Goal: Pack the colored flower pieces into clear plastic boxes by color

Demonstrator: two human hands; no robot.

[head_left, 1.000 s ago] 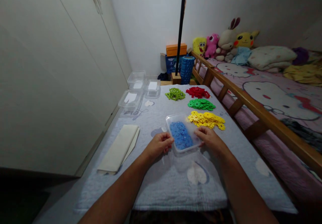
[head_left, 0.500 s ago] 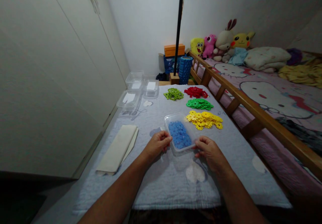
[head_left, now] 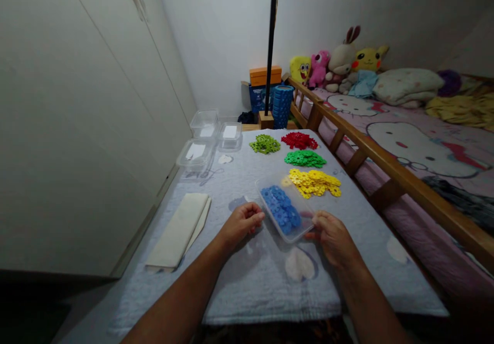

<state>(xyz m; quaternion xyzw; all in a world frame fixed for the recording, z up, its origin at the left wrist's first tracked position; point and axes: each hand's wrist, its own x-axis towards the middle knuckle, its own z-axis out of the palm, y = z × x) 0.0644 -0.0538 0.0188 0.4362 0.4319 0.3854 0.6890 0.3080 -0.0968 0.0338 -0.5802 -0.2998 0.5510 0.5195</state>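
Thumb and fingers of the right hand pinch the clear tub by its right edge — blue pieces inside, the tub between both hands over the cloth, just nearer than the yellow pile. Left hand holds nothing — fingers loosely curled just beside the tub's left edge.

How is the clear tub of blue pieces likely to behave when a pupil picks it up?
The clear tub looks thin-walled, so it may flex slightly under a squeeze. It is probably light, as the blue pieces look small and thin. They seem loosely heaped, with bare space beside them, so they would likely slide if it tilts.
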